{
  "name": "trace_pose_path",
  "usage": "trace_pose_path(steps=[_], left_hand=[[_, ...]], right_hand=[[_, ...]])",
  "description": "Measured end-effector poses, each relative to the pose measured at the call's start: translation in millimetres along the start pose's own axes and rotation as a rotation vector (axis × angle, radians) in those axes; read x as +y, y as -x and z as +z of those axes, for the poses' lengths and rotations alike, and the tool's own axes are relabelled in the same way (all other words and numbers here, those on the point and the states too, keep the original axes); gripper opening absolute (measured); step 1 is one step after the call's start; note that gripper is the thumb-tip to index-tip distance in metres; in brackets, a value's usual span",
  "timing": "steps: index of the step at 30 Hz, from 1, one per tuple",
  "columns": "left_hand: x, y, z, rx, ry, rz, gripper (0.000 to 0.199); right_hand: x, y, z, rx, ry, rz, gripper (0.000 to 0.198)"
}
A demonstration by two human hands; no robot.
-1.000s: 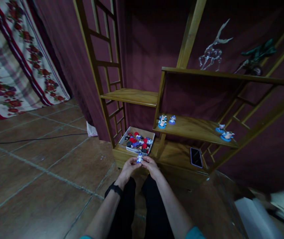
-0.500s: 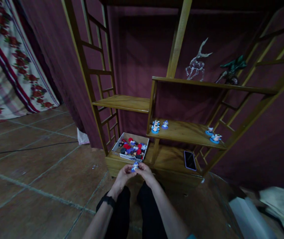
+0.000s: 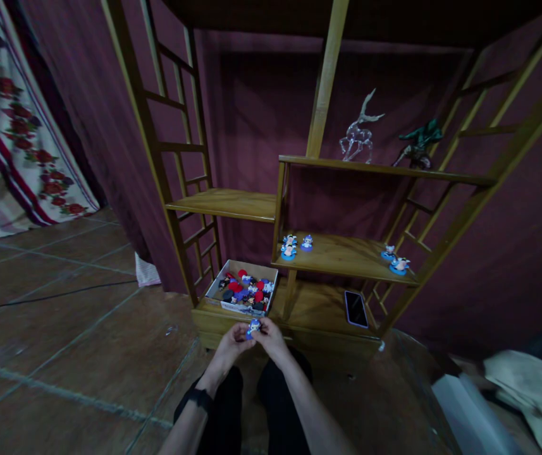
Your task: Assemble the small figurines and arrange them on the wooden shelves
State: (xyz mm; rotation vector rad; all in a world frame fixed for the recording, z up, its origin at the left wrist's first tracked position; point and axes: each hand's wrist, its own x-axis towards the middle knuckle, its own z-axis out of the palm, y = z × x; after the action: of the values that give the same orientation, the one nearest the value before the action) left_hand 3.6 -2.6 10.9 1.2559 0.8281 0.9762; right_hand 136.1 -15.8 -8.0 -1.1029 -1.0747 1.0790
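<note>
The view has swung right and up since a second ago; the left hand (image 3: 233,342) and right hand (image 3: 271,340) still pinch a purple-and-white figurine (image 3: 253,328) between them, just in front of an open box (image 3: 238,309). The box — on the low shelf (image 3: 315,306) — holds a jumble of red, black, purple and white toys (image 3: 246,292). Farther right, five small figurines (image 3: 288,251) sit on the middle shelf (image 3: 341,254), above a phone (image 3: 357,309).

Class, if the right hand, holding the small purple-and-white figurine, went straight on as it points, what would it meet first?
The right hand would probably meet the open white-sided cardboard box; depth is unclear.
</note>
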Motion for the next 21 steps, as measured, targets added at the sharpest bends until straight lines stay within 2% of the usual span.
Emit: trace_pose_path(steps=[5, 12, 16, 18, 21], left_hand=[[8.9, 4.0, 1.6, 0.022, -0.009, -0.032, 0.041], [18.0, 6.1, -5.1, 0.067, -0.076, -0.044, 0.044], [20.4, 5.5, -9.7, 0.069, -0.112, -0.081, 0.045], [20.4, 4.8, -12.4, 0.059, -0.113, -0.085, 0.044], [18.6, 3.2, -17.0, 0.067, -0.111, -0.078, 0.042]], right_hand=[[-2.6, 3.3, -5.7, 0.022, 0.08, -0.045, 0.018], [-17.5, 15.0, -24.9, 0.099, 0.005, -0.069, 0.02], [-61.1, 18.0, -54.8, 0.086, 0.001, -0.127, 0.022], [-95.1, 11.7, -77.6, 0.118, 0.04, -0.216, 0.021], [-147.9, -11.2, -120.1, 0.248, 0.138, -0.389, 0.023]])
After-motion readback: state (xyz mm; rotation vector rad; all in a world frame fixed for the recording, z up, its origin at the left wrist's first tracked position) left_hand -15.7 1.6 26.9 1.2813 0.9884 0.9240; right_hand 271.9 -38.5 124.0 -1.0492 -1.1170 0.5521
